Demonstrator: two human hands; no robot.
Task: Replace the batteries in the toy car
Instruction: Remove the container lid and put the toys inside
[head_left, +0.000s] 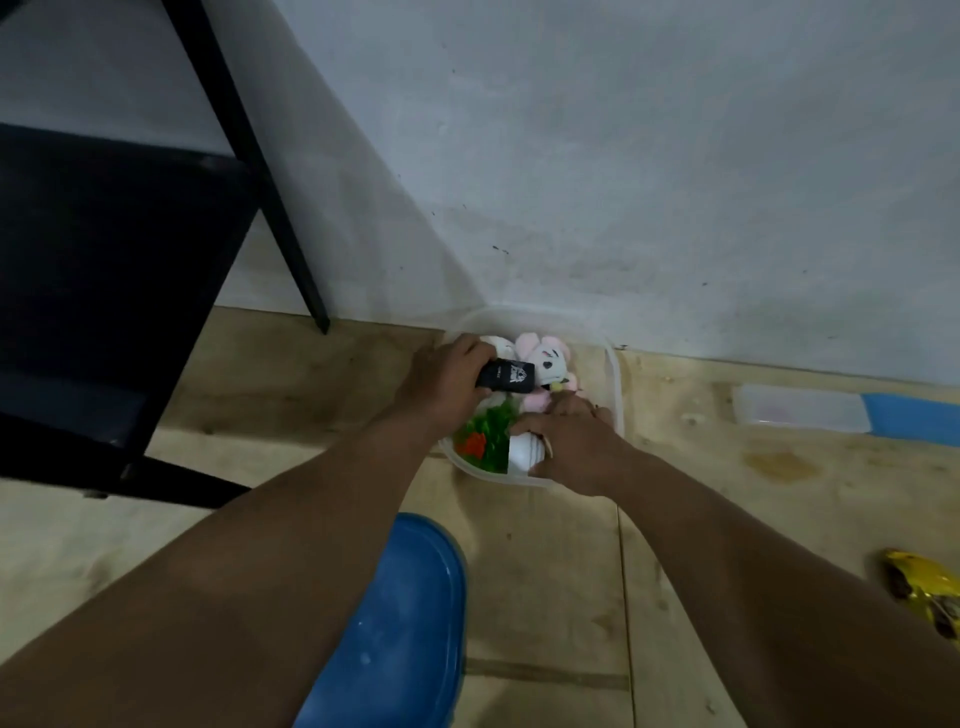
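Left hand (441, 384) clenched around black box (506, 376); right hand (566, 441) grasping white object (522, 452) below; crowded tub (615, 384) risks snagging either lift.

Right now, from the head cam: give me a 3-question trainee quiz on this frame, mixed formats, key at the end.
1. True or false: the yellow toy car lies inside the clear bin.
2. Multiple choice: what does the left hand grip? A) a green toy B) a small black box C) the blue lid
3. Fill in: the right hand rests on a ____ rounded object in the bin.

Key: 1 false, the car lies on the wooden floor, apart from the bin. 2 B. 3 white.
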